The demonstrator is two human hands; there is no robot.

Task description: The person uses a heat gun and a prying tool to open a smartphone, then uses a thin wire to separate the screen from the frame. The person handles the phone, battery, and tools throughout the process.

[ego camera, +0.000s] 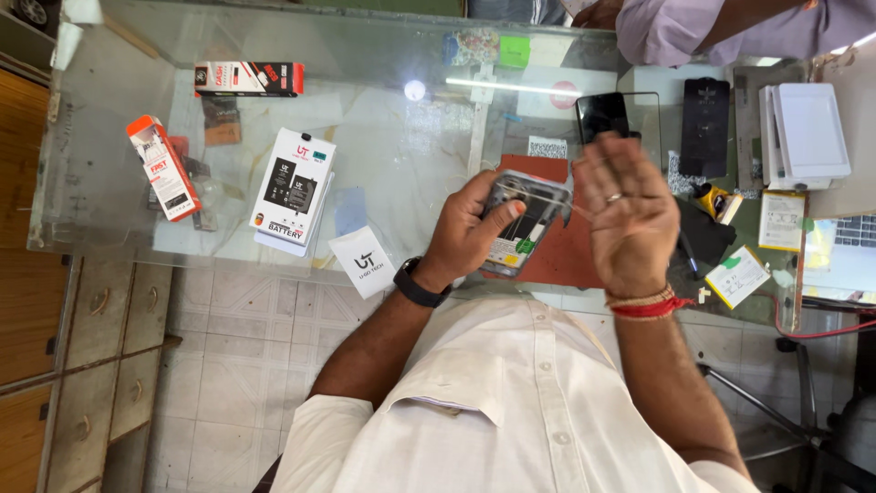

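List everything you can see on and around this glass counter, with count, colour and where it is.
opened phone: 1, grey, in left hand
red mat: 1, under the phone
black phone: 1, beyond right hand
battery boxes: stack, white and black, counter left
orange box: 1, far left
red-black box: 1, back left
white card: 1, front edge
white boxes: stack, right
glass counter: 1
another person's sleeve: lilac, top right
left hand: wristwatch
right hand: open, ring, red thread

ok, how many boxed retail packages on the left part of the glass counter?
3: a red-black flat box at the far edge, an orange-white box at far left, a white-black battery box nearer centre. More may lie beneath it.
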